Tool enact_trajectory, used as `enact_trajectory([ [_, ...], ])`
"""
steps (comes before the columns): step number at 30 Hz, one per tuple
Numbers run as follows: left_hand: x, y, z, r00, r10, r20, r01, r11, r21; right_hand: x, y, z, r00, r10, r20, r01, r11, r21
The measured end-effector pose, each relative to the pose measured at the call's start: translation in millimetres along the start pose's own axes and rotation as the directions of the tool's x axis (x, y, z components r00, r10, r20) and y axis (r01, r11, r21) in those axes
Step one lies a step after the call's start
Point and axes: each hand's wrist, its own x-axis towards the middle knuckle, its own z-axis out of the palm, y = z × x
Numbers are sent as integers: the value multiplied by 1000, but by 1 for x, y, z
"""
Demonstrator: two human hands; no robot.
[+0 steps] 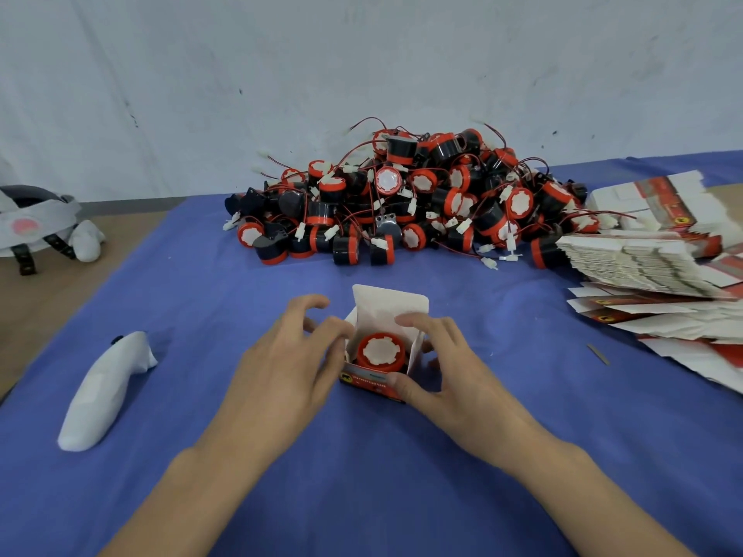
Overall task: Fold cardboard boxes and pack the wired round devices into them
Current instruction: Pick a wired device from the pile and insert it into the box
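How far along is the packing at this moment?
Done: none shown finished. In hand: a red-and-white cardboard box holds one red-and-black round device, lid flap up, left hand and right hand at its sides. Left: the big device pile and flat box stack.

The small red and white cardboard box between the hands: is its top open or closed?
Open. The small red and white cardboard box has its white lid flap standing up, and the red round device shows inside.
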Motion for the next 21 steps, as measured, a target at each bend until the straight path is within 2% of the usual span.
enact_trajectory([
  [3,1,3,-10,996,36,78,-48,986,161,-2,-8,0,995,-95,-6,91,974,-207],
  [5,-1,8,-11,992,50,114,-77,966,246,-3,-14,2,984,-177,-26,155,915,-373],
  [8,-4,19,-7,965,-40,258,-50,942,332,-5,-20,3,967,-253,-35,201,839,-505],
  [12,-8,20,2,930,-181,319,83,951,299,-6,-21,3,960,-276,-42,212,819,-533],
  [17,-6,11,-9,879,-119,462,167,984,-64,-6,-19,3,973,-225,-48,180,875,-449],
  [19,-6,9,-17,866,-83,493,111,993,-28,-5,-17,2,982,-188,-32,157,891,-426],
  [21,-7,8,-22,883,-82,462,28,992,123,-3,-14,-1,988,-151,-18,131,904,-406],
])
